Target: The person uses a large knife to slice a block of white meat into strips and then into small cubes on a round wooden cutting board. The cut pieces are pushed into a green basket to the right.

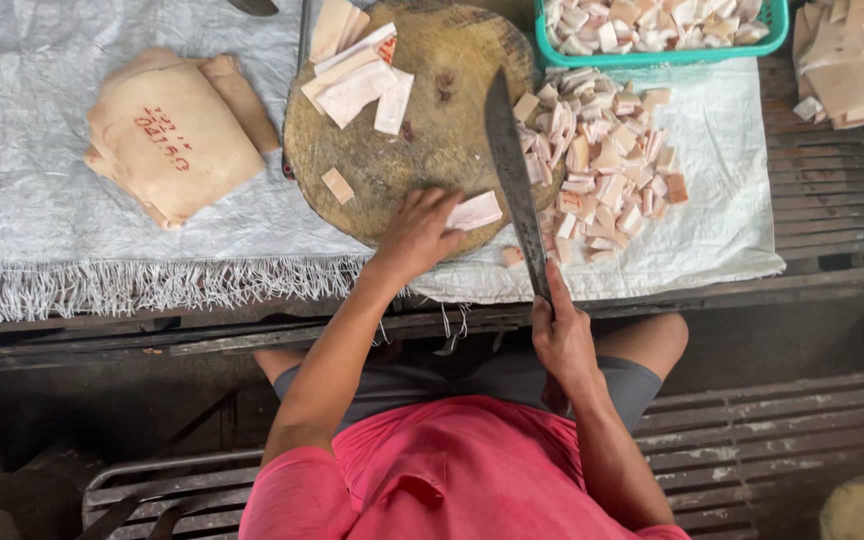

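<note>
pork skin on the chopping block

the left hand (420, 232) presses a pale strip (475, 211) against the round wooden block (432, 140), fingers curled on it. the right hand (562, 330) is wrapped around the long knife (512, 170), whose blade seems to rest beside a heap of cut pieces (602, 165).

Pink shirt (452, 470), grey shorts (512, 378)

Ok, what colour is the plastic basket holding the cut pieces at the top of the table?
The plastic basket is teal green, seen in the head view.
</note>
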